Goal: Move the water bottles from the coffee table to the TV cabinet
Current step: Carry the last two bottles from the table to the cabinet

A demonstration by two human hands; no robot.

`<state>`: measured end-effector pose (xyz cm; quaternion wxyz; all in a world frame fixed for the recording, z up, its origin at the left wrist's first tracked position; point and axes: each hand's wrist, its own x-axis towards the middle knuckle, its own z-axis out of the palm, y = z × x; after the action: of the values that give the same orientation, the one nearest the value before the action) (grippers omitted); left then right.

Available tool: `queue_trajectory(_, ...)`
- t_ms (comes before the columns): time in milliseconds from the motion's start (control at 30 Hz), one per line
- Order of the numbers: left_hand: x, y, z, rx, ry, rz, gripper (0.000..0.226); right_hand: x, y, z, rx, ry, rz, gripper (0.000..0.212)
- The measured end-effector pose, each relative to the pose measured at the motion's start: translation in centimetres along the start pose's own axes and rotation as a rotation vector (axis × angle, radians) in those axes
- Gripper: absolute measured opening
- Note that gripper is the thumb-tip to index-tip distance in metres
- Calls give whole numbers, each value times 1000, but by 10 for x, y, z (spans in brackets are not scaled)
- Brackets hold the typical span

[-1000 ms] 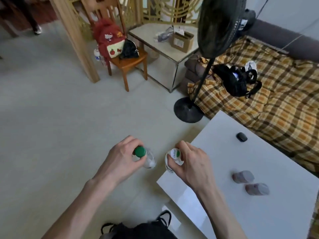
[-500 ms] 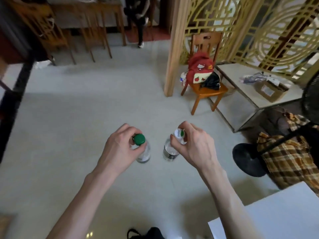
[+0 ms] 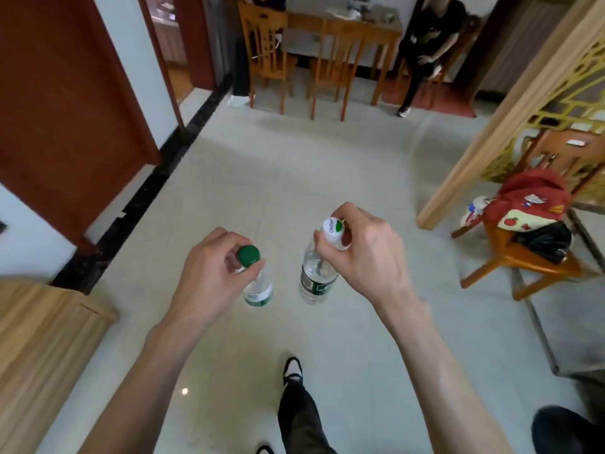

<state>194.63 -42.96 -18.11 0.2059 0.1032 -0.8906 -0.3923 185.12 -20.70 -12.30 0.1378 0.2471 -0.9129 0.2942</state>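
Both hands are raised in front of the person, over the pale tiled floor (image 3: 327,178), and each one carries one bottle by its neck. Left hand (image 3: 209,273) is closed around the top of the green-capped water bottle (image 3: 258,290); the fingers pinch just under the green cap (image 3: 248,255), and the clear body with a green label hangs down below the hand. Right hand (image 3: 363,257) grips the white-capped water bottle (image 3: 316,280) in the same way, with thumb and fingers around the white cap (image 3: 333,228), which has a green mark and small letters on it. This bottle hangs a little tilted, its bottom toward 7 o'clock. The two bottles are near each other but they do not touch.

At 8 o'clock, at the left edge, a light wooden cabinet top (image 3: 42,339) is visible. At 3 o'clock stands a wooden chair (image 3: 523,257) with a red backpack (image 3: 530,198) and a black bag (image 3: 543,240) on its seat. At 12 o'clock, far away, there are a wooden dining table (image 3: 343,21) with chairs and a seated person in dark clothes (image 3: 429,37). At 6 o'clock the wearer's own dark trouser leg (image 3: 301,414) and shoe are seen.
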Motion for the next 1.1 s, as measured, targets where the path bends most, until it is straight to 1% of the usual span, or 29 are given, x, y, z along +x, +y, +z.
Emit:
queue_trajectory(133,23,-28,-29,66,73,-65,23,53,-26,38,101,-75,-72,26)
queue_trajectory(233,44,-47,-48,121,137,-109,28,91,-42,70,187,-164,-142,27)
queue_trajectory(333,63,-62,-68,144,241,-180,27,128,-62,100,241,-226,-226,27)
queue_trajectory(400,72,-70,-81,150,300,-224,31,152,-77,119,278,-262,-299,26)
queue_trajectory(533,85,-87,-105,158,434,-280,26,196,-112,155,340,-355,-432,28)
queue_trajectory(600,86,-97,-119,180,517,-308,26,212,-131,173,357,-400,-493,28)
queue_trajectory(733,80,-121,-148,152,690,-393,23,233,-177,214,405,-479,-583,27)
queue_trajectory(800,74,-138,-165,159,746,-425,23,236,-202,236,441,-509,-607,26)
queue_trajectory(967,47,-182,-214,274,793,-529,21,229,-272,289,509,-548,-643,25)
queue_trajectory(1100,29,-221,-259,287,823,-613,20,221,-328,331,506,-602,-677,27)
